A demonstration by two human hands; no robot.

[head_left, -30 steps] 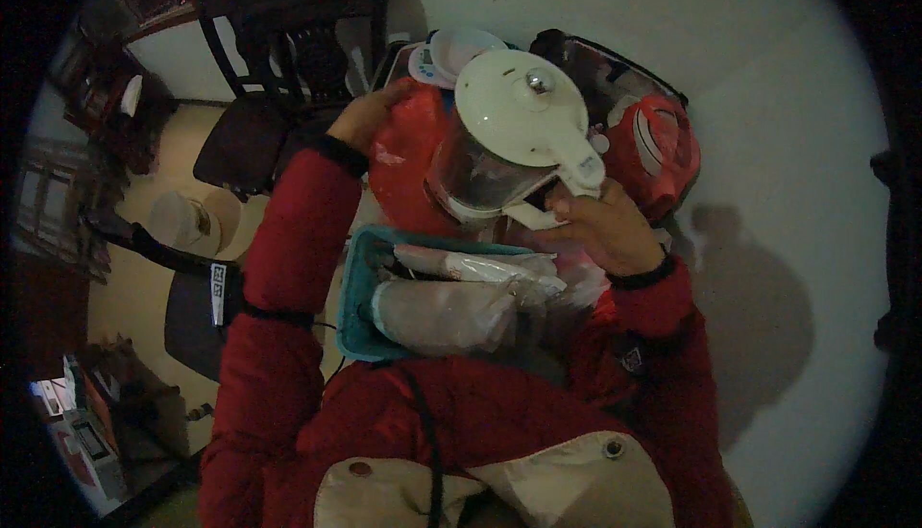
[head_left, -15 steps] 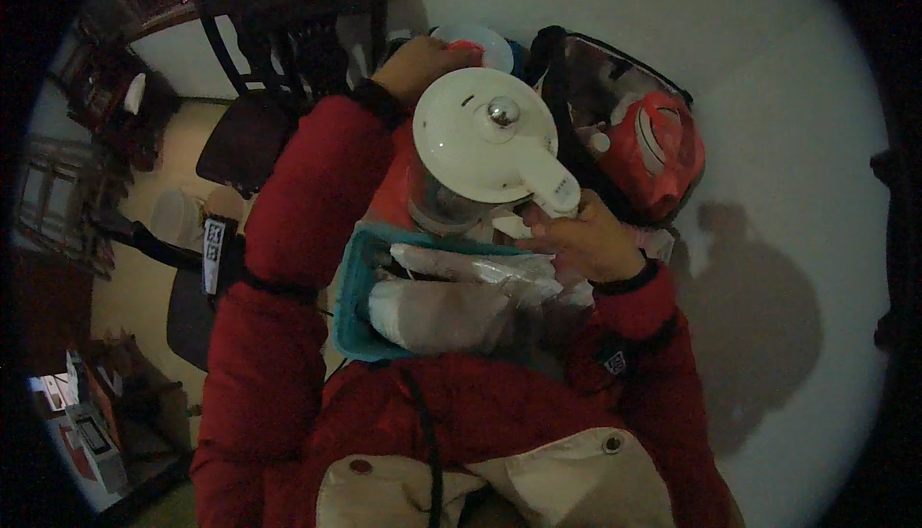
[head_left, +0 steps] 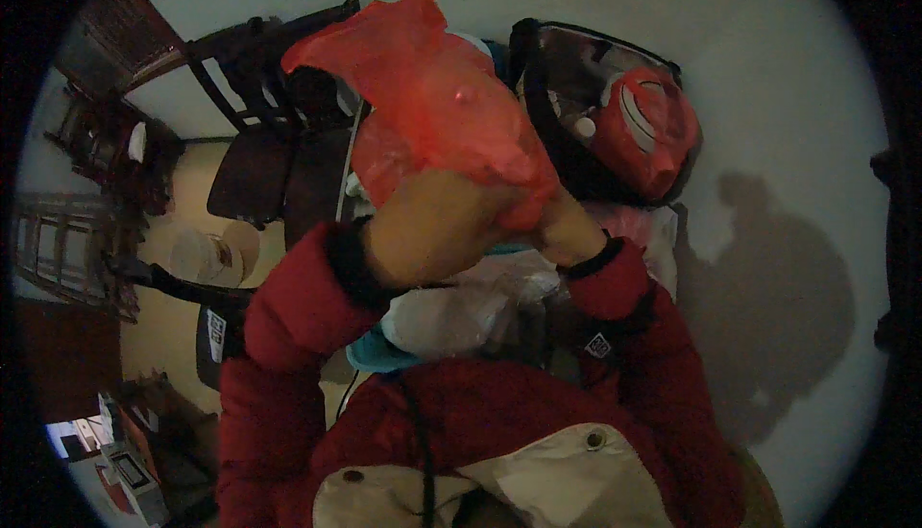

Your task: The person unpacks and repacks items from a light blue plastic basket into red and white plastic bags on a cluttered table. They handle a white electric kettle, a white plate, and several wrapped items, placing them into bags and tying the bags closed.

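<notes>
A thin red plastic bag (head_left: pixel 423 77) is draped over the lidded white jug, whose round knob shows as a bump through the film. My left hand (head_left: pixel 432 226) is closed at the near end of the bag, its fingers bunching the plastic. Beside it my right hand (head_left: pixel 569 230) is closed on the same gathered end, its fingers partly hidden by the film. Whether the jug's handle lies inside that grip cannot be seen. Just below my hands, wrapped packages in cloudy clear plastic (head_left: pixel 442 317) lie in a teal basket (head_left: pixel 375 350).
An open black bag (head_left: pixel 543 125) stands at the far right, with a red-wrapped round item (head_left: pixel 653 134) in it. Dark wooden chairs (head_left: pixel 250 173) are at the left, with a pale bucket (head_left: pixel 206 257) on the floor. A white wall (head_left: pixel 768 115) bounds the right side.
The red bag has been pulled over the white jug, which stood uncovered before. My left hand has come back toward me from the far side and now meets the right hand.
</notes>
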